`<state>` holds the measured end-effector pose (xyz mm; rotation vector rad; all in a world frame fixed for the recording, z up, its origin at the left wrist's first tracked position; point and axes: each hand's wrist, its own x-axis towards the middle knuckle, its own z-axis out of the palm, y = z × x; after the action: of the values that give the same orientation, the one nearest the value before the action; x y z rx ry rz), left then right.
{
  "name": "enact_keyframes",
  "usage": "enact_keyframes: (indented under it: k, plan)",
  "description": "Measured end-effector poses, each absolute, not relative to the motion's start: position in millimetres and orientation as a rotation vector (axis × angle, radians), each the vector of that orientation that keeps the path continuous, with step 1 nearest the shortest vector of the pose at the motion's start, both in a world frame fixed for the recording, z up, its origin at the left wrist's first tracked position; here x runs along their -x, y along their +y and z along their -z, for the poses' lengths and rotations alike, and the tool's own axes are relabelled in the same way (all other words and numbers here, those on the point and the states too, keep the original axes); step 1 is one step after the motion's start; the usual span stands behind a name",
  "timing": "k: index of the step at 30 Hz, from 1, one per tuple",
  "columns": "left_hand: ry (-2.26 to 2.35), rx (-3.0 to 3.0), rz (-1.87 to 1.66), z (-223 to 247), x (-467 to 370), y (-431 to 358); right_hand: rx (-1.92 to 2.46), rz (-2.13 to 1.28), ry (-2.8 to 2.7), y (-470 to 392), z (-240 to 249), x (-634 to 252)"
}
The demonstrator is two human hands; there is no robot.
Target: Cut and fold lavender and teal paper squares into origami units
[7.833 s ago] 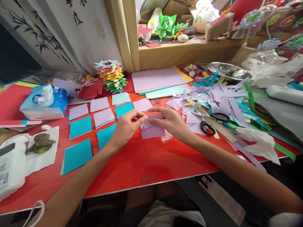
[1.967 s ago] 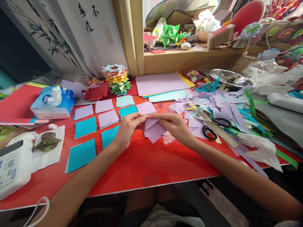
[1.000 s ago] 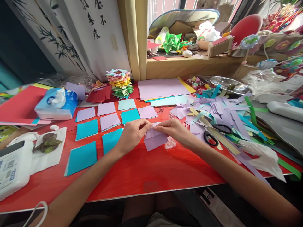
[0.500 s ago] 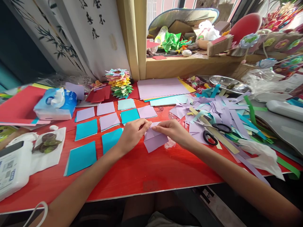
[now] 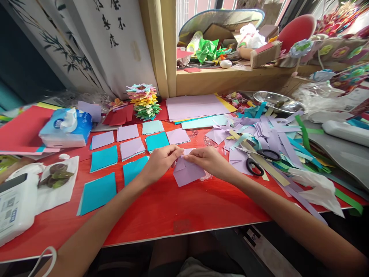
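Observation:
A light purple sheet of paper, with crease lines across it, is held above the red table near its middle. My left hand pinches its upper edge between thumb and fingers. Close beside it, my right hand pinches the same edge from the other side, the fingertips almost meeting. The fold under the fingertips is partly hidden. Left of my hands lie small stacks of cut paper, among them a blue stack and a purple stack. Black-handled scissors rest to the right on paper scraps.
Many purple, blue and green paper strips heap at the right. A tissue pack and a white device stand at the left. Behind are a folded-paper tower, large purple sheets and a metal bowl.
Both hands stay pinched at the paper's upper edge, with only a slight shift of the fingers. The lower part of the paper lies a little more open and flat. The whole view shifts slightly.

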<state>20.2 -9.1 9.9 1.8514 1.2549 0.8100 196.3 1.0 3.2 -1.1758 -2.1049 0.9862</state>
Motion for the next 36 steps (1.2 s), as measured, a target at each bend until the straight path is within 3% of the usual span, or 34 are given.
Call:
enact_keyframes:
  k: [6,13,18,25,33,36]
  plan:
    - [1.21,-1.817,-0.761,-11.4,-18.0,-6.2,1.171,-1.059,-2.094,3.4,-0.4,-198.0]
    - [1.264,-1.546,-1.028,-2.8,-19.5,-2.8,1.181,-1.085,-1.839,12.7,-5.0,-204.9]
    - [1.149,-1.233,-1.166,-5.3,-29.6,-10.2,1.021,-1.384,-1.438,13.5,-7.4,-203.0]
    - [1.17,-1.317,-1.043,-3.3,-33.9,-14.8,0.966,-1.615,-1.493,8.2,-0.7,-195.1]
    - [1.161,-1.405,-0.981,-2.6,-31.8,-12.0,0.99,-1.594,-1.605,6.2,-1.0,-196.4]
    - [1.173,-1.374,-0.979,-5.8,-31.3,-12.3,1.05,-1.407,-1.66,6.1,-0.3,-196.8]
